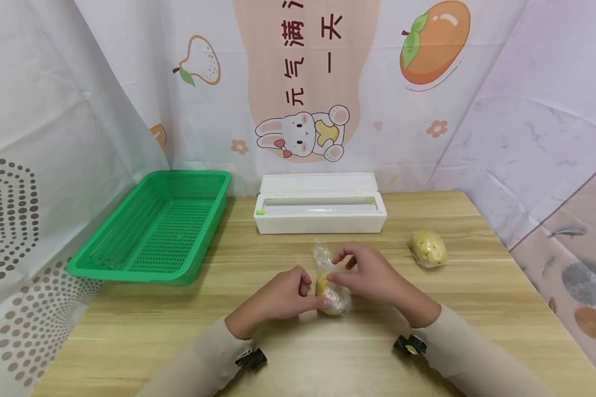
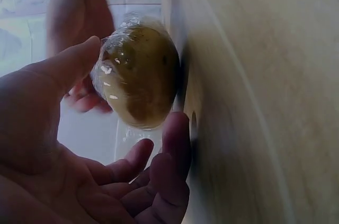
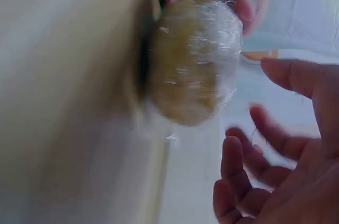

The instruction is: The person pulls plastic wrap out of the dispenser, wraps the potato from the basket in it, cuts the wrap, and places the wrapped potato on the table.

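A yellow potato (image 1: 321,285) in clear cling film lies on the table between both hands, with a loose flap of film (image 1: 322,255) reaching away from its far side. My left hand (image 1: 289,295) holds the potato at its near left side, the thumb on the film and the fingertips low by the table. In the left wrist view the wrapped potato (image 2: 143,75) shows a shiny, creased cover. Above its right side is my right hand (image 1: 372,274), fingers loosely bent. The right wrist view shows those fingers (image 3: 233,163) apart from the potato (image 3: 193,65).
A white cling film dispenser (image 1: 320,223) stands at the back with its lid raised. On the right lies another wrapped potato (image 1: 429,249). A green plastic basket (image 1: 191,270) sits at the left. Printed cloth (image 1: 402,138) hangs behind the wooden table (image 1: 477,309).
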`<state>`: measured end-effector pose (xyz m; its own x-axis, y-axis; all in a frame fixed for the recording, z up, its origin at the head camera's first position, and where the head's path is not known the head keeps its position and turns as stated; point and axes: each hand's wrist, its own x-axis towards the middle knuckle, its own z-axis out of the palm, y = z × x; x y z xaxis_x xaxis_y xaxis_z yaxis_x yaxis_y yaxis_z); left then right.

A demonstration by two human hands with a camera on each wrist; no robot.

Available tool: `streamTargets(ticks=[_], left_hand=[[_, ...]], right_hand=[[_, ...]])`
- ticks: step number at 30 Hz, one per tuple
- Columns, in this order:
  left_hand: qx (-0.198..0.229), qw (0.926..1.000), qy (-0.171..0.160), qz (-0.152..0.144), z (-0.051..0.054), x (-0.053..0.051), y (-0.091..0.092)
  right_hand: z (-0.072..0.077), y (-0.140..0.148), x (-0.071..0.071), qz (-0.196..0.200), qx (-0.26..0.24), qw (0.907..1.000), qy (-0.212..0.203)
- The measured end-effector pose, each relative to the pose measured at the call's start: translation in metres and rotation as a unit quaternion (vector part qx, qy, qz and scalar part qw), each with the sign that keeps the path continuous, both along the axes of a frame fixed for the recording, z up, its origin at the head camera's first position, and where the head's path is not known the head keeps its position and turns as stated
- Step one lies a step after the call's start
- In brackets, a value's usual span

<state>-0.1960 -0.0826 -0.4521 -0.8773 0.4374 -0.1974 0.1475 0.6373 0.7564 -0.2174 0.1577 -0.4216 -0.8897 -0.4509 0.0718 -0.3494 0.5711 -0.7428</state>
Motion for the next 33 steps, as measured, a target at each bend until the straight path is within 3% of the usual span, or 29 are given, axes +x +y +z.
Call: streamTargets(ticks=[2, 4, 6, 9, 13, 17, 21, 33], left_hand=[[-0.006, 1.0, 0.007, -0.001, 0.0, 0.001, 0.0], [-0.004, 0.9999, 0.008, -0.005, 0.001, 0.003, 0.001], [0.001, 0.9999, 0.008, -0.014, 0.002, 0.004, 0.002], [0.007, 0.9996, 0.004, -0.027, 0.002, 0.007, 0.005], [0.003, 0.9994, 0.01, -0.033, 0.0, 0.009, 0.011], [-0.005, 0.9994, 0.017, -0.028, -0.002, 0.01, 0.014], [-0.008, 0.9996, 0.01, -0.026, -0.001, 0.01, 0.013], [-0.023, 0.9997, -0.006, -0.008, 0.003, 0.004, 0.003]], right_hand=[[0.008, -0.005, -0.003, 0.058, 0.036, 0.9951, 0.071], [0.015, -0.008, -0.008, 0.127, 0.079, 0.9797, 0.133], [0.022, -0.011, -0.013, 0.194, 0.108, 0.9616, 0.162], [0.029, -0.011, -0.019, 0.264, 0.128, 0.9445, 0.147], [0.033, -0.011, -0.026, 0.316, 0.137, 0.9341, 0.093], [0.035, -0.011, -0.029, 0.34, 0.153, 0.9257, 0.065], [0.034, -0.012, -0.032, 0.34, 0.166, 0.9235, 0.061], [0.027, -0.006, -0.039, 0.276, 0.195, 0.9379, 0.078]])
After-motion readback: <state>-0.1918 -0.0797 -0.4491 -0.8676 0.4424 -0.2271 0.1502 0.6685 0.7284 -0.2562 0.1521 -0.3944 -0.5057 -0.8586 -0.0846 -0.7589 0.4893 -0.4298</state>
